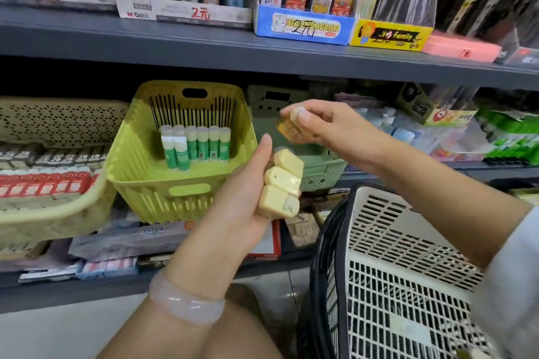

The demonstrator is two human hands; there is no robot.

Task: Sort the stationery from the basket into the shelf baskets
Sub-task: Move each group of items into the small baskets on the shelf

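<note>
My left hand (242,198) grips a stack of three pale yellow erasers (282,183), held in front of the shelf. My right hand (318,125) pinches one more yellow eraser (288,128) just above that stack. Behind them a lime green shelf basket (140,172) holds several green-and-white glue sticks (198,147) standing upright. A pale green shelf basket (318,172) sits to its right, mostly hidden by my hands. At the lower right stands the white slatted basket (402,271) with a black rim; its contents are not visible.
A beige basket (52,213) with red-and-white boxes sits at the left. The upper shelf (204,46) carries boxed stationery and price tags. Glue bottles and packets (437,137) fill the right of the middle shelf. Flat packs lie on the shelf below.
</note>
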